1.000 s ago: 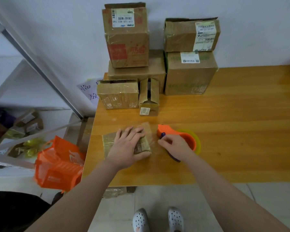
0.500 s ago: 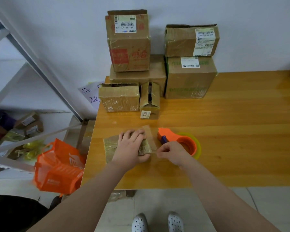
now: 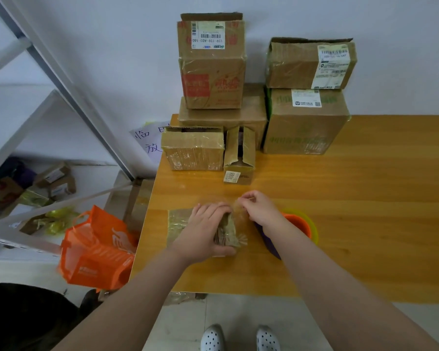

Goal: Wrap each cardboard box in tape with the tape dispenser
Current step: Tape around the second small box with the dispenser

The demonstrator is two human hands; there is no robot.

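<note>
My right grip (image 3: 257,209) left dispenser (image 3: 299,222), now pinches tape (image 3: 237,211). My left grip (image 3: 203,231) holds box (image 3: 178,221), mid frame. Strip looks cut; stick down next.

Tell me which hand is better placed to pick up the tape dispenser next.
Right hand, probably. The tape dispenser lies on the table beside its wrist. The left hand grips the small box and is farther away. The right hand seems to pinch tape, which it must release first.
</note>
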